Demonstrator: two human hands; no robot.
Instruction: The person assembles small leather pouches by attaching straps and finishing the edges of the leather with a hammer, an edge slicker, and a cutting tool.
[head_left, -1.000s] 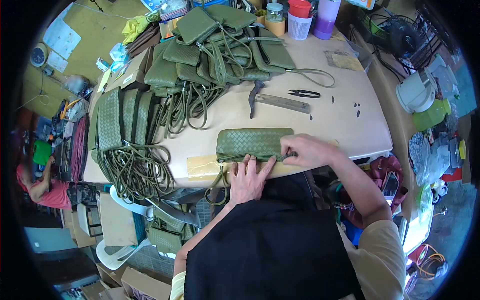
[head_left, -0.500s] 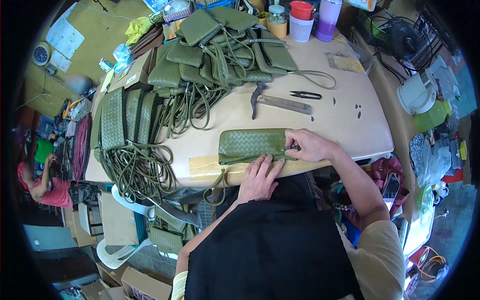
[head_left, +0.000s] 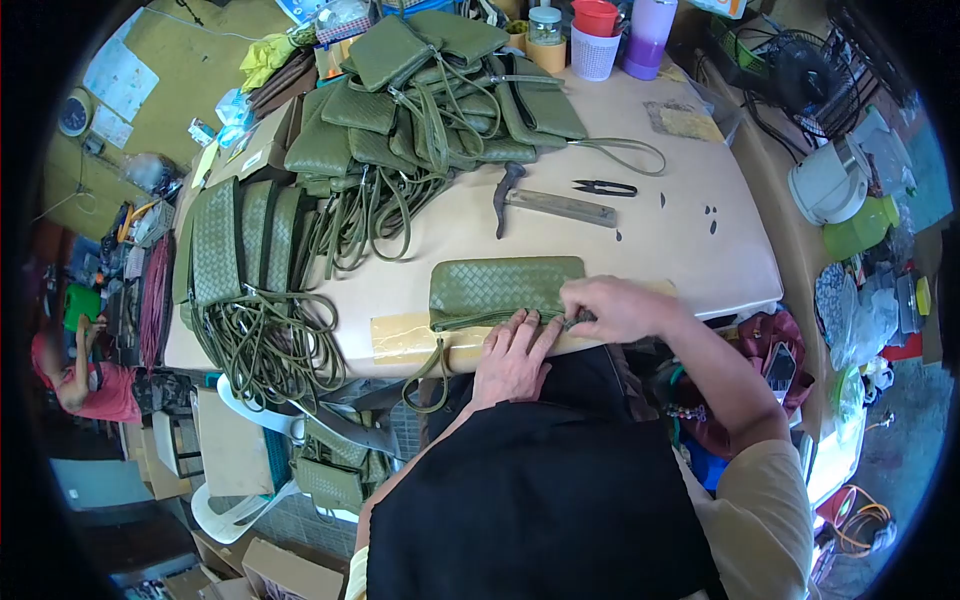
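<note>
A green woven leather pouch [head_left: 500, 283] lies flat near the table's front edge, its zipper side towards me. My left hand [head_left: 512, 362] rests on that near edge, fingers stretched out and pressing it down. At the pouch's lower right corner, my right hand [head_left: 618, 306] is closed in a pinch. A small dark bit shows under its fingers, too hidden to name. A thin green wrist strap [head_left: 428, 385] hangs over the table edge from the pouch's left end. Tan tape [head_left: 395, 340] covers the edge beneath.
Beyond the pouch lie a hammer [head_left: 550, 205] and black thread snips [head_left: 605, 188]. Green pouches [head_left: 400, 120] are piled at the back, with more pouches [head_left: 218, 240] and tangled straps [head_left: 265, 345] at left. Cups and a purple bottle [head_left: 652, 38] stand behind. Another person [head_left: 95, 385] sits far left.
My right hand has moved down along the pouch's right end towards the near edge, uncovering its upper right corner. My left hand stays on the zipper edge. The view has shifted slightly.
</note>
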